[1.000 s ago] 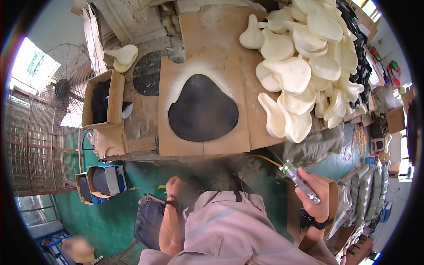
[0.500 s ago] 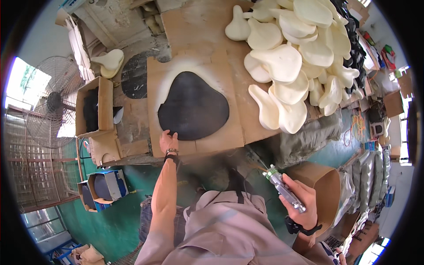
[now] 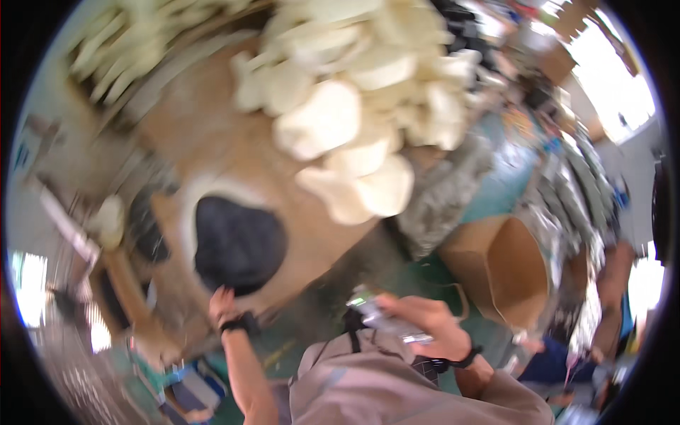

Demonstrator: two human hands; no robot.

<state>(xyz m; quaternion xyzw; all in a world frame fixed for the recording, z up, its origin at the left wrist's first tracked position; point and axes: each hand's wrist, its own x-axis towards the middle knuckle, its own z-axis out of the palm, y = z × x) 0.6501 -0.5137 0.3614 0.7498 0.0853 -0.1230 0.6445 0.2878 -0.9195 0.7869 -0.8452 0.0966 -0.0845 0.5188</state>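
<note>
A rounded triangular black sheet [image 3: 239,244] lies flat on pale-dusted cardboard [image 3: 185,195] at the left of the table. At its near edge, my left hand [image 3: 224,306] touches the rim with its fingertips. Blur hides whether those fingers pinch the sheet or only rest on it. My right hand [image 3: 432,327] is wrapped round a silver spray gun [image 3: 386,319] with a green part near its front end. It is held in front of my body, off the table's near edge, pointing left.
Cream saddle-shaped foam pieces [image 3: 322,120] are heaped on the table to the far right of the sheet. An open cardboard box [image 3: 489,265] stands on the green floor at right, beside grey wrapped bundles [image 3: 446,195]. Another cardboard box [image 3: 117,290] sits at the table's left.
The view has swung to the right and blurred, so the table appears tilted and further left. My right hand has brought the spray gun in nearer my body's middle. My left hand stays at the sheet's edge.
</note>
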